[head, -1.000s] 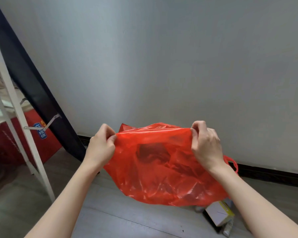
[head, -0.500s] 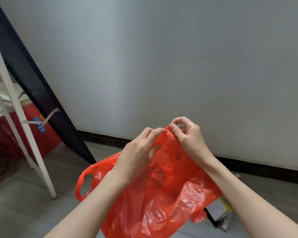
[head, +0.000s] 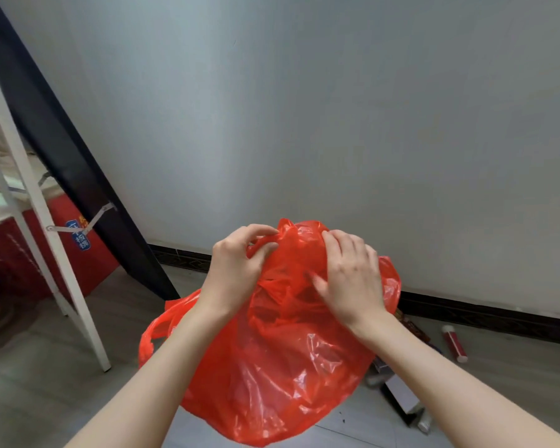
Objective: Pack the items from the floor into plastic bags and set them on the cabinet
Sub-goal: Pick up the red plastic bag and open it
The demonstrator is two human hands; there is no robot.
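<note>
Bare forearms, hands (head: 240, 266) (no sleeves, rings)

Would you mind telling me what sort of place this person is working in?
Probably a plain indoor room, perhaps a storage corner of a home: a bare wall with dark skirting, a grey floor with small items scattered by the wall, and a white ladder-like frame.

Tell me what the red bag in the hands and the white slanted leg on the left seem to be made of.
Red crinkled plastic bag: thin glossy film, judging by the white glints, sharp creases and darker folds showing through it. White slanted frame leg: probably painted metal, given its smooth even coat and the thin grey metal brace fixed to it; painted wood cannot be ruled out.
</note>
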